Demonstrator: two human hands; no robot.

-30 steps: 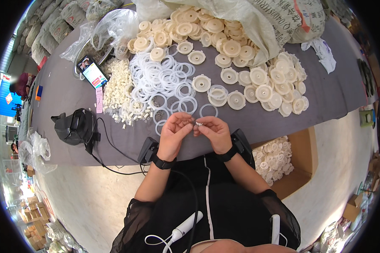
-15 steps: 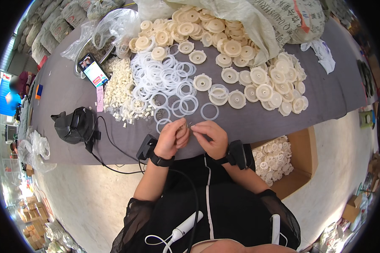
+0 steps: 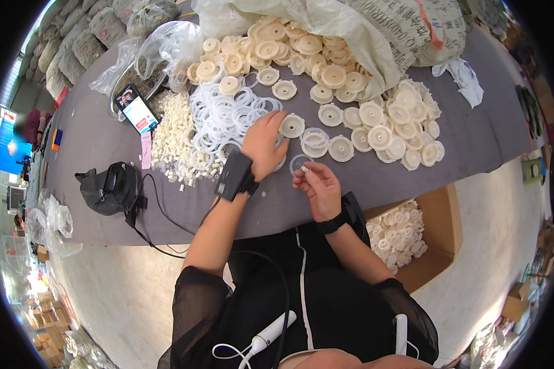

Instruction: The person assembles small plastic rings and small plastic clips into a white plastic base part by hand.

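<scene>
At the table's middle my left hand (image 3: pixel 266 146) has its fingers and thumb apart at the left edge of a round cream plastic disc (image 3: pixel 292 125), which lies flat. Nothing shows lifted in that hand. Closer to me, my right hand (image 3: pixel 321 189) pinches a small white plastic piece (image 3: pixel 305 168) between thumb and fingertips. Just behind those fingertips lies a clear ring (image 3: pixel 297 162), partly covered by them. A second ring (image 3: pixel 314 140) rests on another cream disc beyond it. The pile of translucent rings (image 3: pixel 221 111) spreads left of my left hand.
Small white pieces (image 3: pixel 173 132) are heaped left of the rings, beside a phone (image 3: pixel 136 111). Cream discs (image 3: pixel 406 117) pile up at the right and spill from a woven sack (image 3: pixel 375 43). A black pouch (image 3: pixel 108 189) with a cable lies left; a carton (image 3: pixel 440 230) of parts stands below the edge.
My hands have come apart. The left reached forward to the cream disc; the right moved slightly right and now shows a small white piece in its pinch.
</scene>
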